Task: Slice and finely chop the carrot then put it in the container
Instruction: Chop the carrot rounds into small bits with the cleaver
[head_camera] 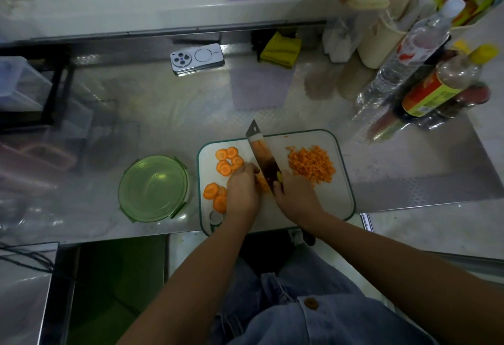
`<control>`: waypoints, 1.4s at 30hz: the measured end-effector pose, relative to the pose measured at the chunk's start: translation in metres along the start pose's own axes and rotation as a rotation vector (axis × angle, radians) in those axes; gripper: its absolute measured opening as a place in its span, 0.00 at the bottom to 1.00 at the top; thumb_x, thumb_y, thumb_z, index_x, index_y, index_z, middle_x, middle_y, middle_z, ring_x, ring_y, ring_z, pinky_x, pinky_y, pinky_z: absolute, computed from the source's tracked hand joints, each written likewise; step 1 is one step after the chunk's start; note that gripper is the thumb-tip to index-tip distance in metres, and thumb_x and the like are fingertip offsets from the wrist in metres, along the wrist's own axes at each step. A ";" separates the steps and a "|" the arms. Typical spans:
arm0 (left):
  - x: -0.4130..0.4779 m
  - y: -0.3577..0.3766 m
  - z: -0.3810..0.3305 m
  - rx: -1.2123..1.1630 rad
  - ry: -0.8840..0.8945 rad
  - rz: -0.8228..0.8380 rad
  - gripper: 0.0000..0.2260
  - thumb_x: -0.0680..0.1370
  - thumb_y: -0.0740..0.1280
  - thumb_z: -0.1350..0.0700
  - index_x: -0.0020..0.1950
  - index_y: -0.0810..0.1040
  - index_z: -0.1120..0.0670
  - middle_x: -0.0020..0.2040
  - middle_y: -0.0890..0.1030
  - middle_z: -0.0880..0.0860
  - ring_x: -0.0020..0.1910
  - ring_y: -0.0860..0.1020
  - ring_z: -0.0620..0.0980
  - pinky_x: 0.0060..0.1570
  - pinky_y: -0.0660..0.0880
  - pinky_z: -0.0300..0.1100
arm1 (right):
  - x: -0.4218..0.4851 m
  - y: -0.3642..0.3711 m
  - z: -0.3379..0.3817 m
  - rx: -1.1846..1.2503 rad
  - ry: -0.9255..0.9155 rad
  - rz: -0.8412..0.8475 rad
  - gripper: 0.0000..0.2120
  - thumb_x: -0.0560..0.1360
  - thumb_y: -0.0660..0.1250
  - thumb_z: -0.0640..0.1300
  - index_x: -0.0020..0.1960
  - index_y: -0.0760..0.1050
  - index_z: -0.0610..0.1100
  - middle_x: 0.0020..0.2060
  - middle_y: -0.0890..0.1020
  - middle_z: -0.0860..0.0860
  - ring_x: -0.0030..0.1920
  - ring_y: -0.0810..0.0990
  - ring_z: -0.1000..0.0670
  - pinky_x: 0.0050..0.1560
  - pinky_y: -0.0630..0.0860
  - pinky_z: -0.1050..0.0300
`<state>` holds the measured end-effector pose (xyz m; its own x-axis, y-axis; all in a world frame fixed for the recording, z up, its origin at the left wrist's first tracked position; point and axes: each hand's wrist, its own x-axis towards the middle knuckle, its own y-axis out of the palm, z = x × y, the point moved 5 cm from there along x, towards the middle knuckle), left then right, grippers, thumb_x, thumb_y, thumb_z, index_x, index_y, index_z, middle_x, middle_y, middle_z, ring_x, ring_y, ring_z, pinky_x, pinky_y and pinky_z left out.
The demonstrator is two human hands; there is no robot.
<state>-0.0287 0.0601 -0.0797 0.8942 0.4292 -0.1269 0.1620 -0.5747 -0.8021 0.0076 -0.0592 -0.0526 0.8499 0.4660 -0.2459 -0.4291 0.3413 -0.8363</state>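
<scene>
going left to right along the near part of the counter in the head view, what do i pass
green container → carrot slices → knife → chopped carrot pile

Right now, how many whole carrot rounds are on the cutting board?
7 carrot rounds visible: four clustered at the cutting board's far-left corner, three nearer, beside the left hand. They overlap, so the count is rough, and the hand may hide more.
</scene>
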 end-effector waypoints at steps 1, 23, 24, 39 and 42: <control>0.000 0.000 0.001 0.020 -0.001 -0.004 0.11 0.72 0.65 0.67 0.52 0.78 0.58 0.48 0.80 0.59 0.46 0.78 0.58 0.43 0.74 0.49 | -0.002 0.002 0.001 -0.005 -0.001 0.005 0.13 0.81 0.56 0.43 0.59 0.72 0.37 0.46 0.80 0.40 0.45 0.78 0.40 0.38 0.65 0.54; 0.001 -0.002 0.004 0.148 0.055 0.073 0.08 0.74 0.66 0.60 0.51 0.79 0.58 0.51 0.77 0.59 0.48 0.76 0.58 0.40 0.73 0.48 | 0.006 0.014 -0.006 0.037 0.029 0.008 0.13 0.81 0.57 0.44 0.58 0.72 0.36 0.48 0.80 0.38 0.47 0.78 0.38 0.42 0.67 0.52; 0.000 -0.003 0.002 0.143 0.081 0.071 0.09 0.73 0.66 0.60 0.53 0.79 0.57 0.52 0.77 0.58 0.48 0.76 0.58 0.41 0.74 0.48 | 0.006 0.011 -0.008 0.036 0.027 -0.003 0.13 0.81 0.57 0.44 0.56 0.73 0.36 0.46 0.80 0.38 0.46 0.78 0.38 0.41 0.65 0.52; 0.002 -0.004 -0.005 0.334 0.076 0.089 0.07 0.77 0.63 0.55 0.49 0.78 0.56 0.51 0.77 0.56 0.53 0.74 0.55 0.41 0.72 0.47 | 0.003 0.002 -0.014 0.058 0.017 -0.028 0.11 0.80 0.58 0.45 0.52 0.73 0.37 0.42 0.80 0.39 0.43 0.78 0.39 0.39 0.66 0.52; 0.001 -0.005 -0.002 0.250 0.028 0.071 0.06 0.76 0.65 0.54 0.48 0.78 0.56 0.49 0.78 0.56 0.52 0.75 0.55 0.42 0.74 0.48 | 0.001 0.004 -0.011 0.044 -0.010 -0.017 0.11 0.80 0.58 0.44 0.53 0.73 0.37 0.43 0.79 0.40 0.43 0.78 0.39 0.38 0.62 0.55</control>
<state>-0.0281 0.0620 -0.0750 0.9112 0.3730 -0.1746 -0.0066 -0.4108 -0.9117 0.0103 -0.0658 -0.0615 0.8540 0.4682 -0.2270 -0.4281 0.3843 -0.8179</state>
